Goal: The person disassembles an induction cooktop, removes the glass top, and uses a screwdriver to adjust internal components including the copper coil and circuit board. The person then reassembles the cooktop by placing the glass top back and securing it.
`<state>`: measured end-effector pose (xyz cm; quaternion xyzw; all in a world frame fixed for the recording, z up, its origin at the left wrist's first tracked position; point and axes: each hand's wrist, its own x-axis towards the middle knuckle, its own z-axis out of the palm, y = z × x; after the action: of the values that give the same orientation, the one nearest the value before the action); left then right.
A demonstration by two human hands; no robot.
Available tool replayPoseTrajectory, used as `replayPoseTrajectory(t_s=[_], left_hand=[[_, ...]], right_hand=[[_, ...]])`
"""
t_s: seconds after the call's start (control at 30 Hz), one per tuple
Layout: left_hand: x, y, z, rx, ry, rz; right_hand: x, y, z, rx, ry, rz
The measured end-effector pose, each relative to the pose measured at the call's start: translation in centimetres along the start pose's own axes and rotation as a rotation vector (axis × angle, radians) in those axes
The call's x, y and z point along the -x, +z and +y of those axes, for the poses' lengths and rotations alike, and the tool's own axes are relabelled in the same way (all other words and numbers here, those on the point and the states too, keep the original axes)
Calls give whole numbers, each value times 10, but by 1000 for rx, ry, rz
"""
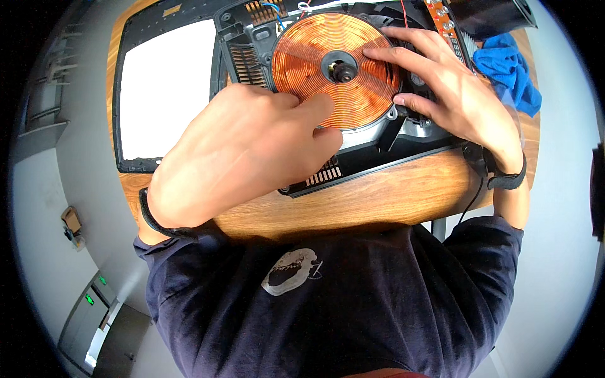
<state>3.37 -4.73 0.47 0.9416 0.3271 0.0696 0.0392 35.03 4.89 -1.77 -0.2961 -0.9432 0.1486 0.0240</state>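
- And here's the copper coil (309,60), a round spiral with a dark knob (344,72) at its middle, sitting in the open black casing (378,169) on the wooden table (378,205).
- In from the lower left comes the left hand (252,135), back of the hand up, knuckles high, wrist angled toward the coil!
- Its fingers are curled, thumb and forefinger drawn close together over the coil's lower left; whether they pinch anything, I cannot tell from here.
- Over on the other side, the right hand (454,85) is spread wide, palm down, reaching up and to the left.
- Forefinger over the coil's upper right, middle finger stretched out near the rim, thumb at the right edge: a loose, open-fingered pose, no fist here.
- Both wrists wear dark bands, the left band (150,217) and the right band (508,181).
- Around the action: a framed white panel (167,91) to the left, an orange circuit strip (443,22) above the right hand, a blue cloth (512,69) beyond it.
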Motion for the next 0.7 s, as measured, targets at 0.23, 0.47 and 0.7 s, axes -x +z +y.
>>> replayPoseTrajectory(t_s=[0.23, 0.47, 0.7], left_hand=[[0, 13, 8, 26, 85, -171], [6, 6, 5, 211, -37, -334], [7, -16, -7, 286, 46, -293]], right_hand=[[0, 2, 2, 43, -9, 0], [3, 5, 4, 62, 3, -2], [2, 2, -1, 35, 7, -4]])
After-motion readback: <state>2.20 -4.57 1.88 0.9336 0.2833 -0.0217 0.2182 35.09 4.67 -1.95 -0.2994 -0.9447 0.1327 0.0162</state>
